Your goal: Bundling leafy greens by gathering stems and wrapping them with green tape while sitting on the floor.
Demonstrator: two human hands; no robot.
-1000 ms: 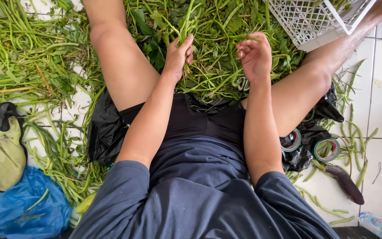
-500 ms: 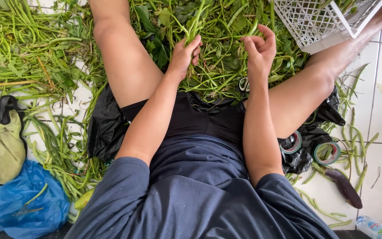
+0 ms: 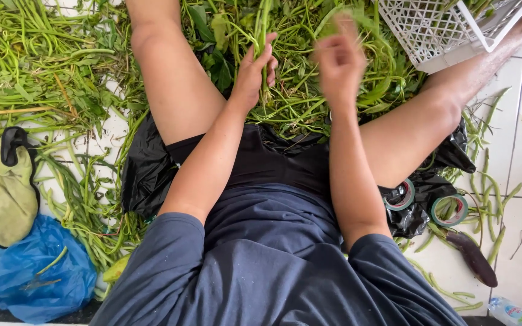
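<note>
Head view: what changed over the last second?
Both hands rose from the pile. Left hand now grips a bunch of green stems; right hand is lifted and motion-blurred, its grip unclear. White crate, tape rolls and blue bag stayed put.

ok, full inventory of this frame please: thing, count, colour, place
green stems: a large loose heap, green, over the floor in front and to the left
held stems: a small bunch, green, upright in the left hand
crate: one, white lattice, top right
tape rolls: two, green-edged, by the right thigh
black plastic sheet: one, under the person
cloth bag: one, olive with black strap, left edge
plastic bag: one, blue, bottom left
dark pod: one, purplish, lower right tiles
bottle: one, clear, bottom right corner
left hand: gripping the held stems
right hand: blurred, raised over the heap; grip unclear
</note>
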